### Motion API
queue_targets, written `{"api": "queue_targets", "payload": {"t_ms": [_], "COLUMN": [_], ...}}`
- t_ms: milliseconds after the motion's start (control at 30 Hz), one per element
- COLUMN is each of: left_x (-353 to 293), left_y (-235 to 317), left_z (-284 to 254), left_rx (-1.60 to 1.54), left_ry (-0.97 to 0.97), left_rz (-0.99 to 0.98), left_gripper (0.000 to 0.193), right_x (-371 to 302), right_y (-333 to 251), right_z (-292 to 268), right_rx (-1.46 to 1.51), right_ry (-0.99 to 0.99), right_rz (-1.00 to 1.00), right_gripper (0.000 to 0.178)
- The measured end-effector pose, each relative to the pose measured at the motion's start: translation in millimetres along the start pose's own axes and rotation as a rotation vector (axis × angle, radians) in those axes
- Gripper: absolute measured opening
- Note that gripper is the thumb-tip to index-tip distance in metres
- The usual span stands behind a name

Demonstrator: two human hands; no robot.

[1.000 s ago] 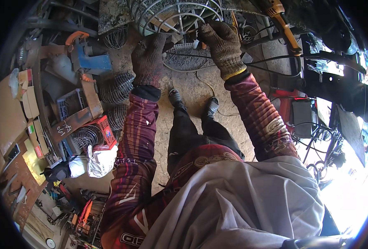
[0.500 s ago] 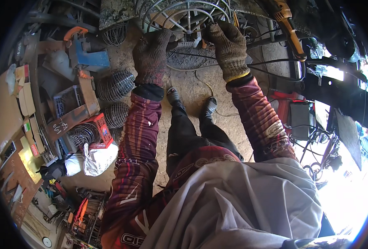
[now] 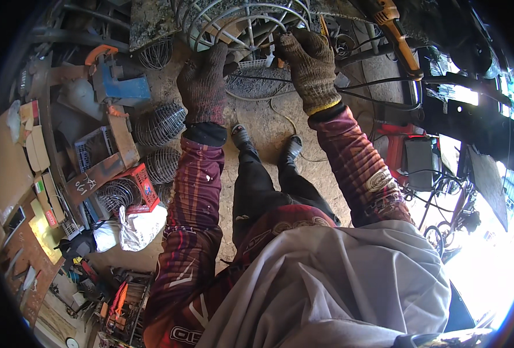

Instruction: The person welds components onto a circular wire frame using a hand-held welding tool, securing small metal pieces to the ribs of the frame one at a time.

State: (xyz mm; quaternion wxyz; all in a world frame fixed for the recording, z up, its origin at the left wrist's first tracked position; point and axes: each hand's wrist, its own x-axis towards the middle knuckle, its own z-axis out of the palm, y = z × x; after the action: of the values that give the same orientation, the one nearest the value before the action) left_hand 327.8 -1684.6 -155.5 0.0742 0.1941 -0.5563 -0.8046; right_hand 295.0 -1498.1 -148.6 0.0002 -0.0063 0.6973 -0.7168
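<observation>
A round metal wire frame (image 3: 249, 26) with curved rings and spokes is at the top edge of the view, in front of a worn bench top. My left hand (image 3: 203, 84), in a dark knitted glove, is closed at the left side of its rim. My right hand (image 3: 311, 69), in a brown knitted glove with a yellow cuff, is closed at the rim's right side. Both arms stretch forward. The fingertips are partly hidden by the gloves, and the frame's far part is cut off by the picture's edge.
An orange power tool (image 3: 401, 43) lies at the upper right, with dark cables (image 3: 378, 87) below it. On the left stand a blue metal clamp (image 3: 121, 84), several wire cages (image 3: 159, 123), a red crate (image 3: 146, 188) and a white sack (image 3: 141, 229). My feet are on the concrete floor (image 3: 263, 119).
Both hands and the wire frame have shifted slightly to the left together. The view has also moved a little. The grip looks the same.
</observation>
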Motion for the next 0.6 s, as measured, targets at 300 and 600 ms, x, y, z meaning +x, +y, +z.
{"api": "queue_targets", "payload": {"t_ms": [300, 600], "left_x": [4, 7], "left_y": [-7, -13], "left_z": [-7, -14], "left_rx": [0.031, -0.015], "left_ry": [-0.102, -0.136], "left_rz": [0.097, 0.076], "left_gripper": [0.03, 0.027], "right_x": [0, -1], "right_y": [3, 0], "right_z": [4, 4], "right_rx": [0.122, 0.033], "right_ry": [0.03, 0.046], "right_rz": [0.045, 0.024], "right_gripper": [0.033, 0.032]}}
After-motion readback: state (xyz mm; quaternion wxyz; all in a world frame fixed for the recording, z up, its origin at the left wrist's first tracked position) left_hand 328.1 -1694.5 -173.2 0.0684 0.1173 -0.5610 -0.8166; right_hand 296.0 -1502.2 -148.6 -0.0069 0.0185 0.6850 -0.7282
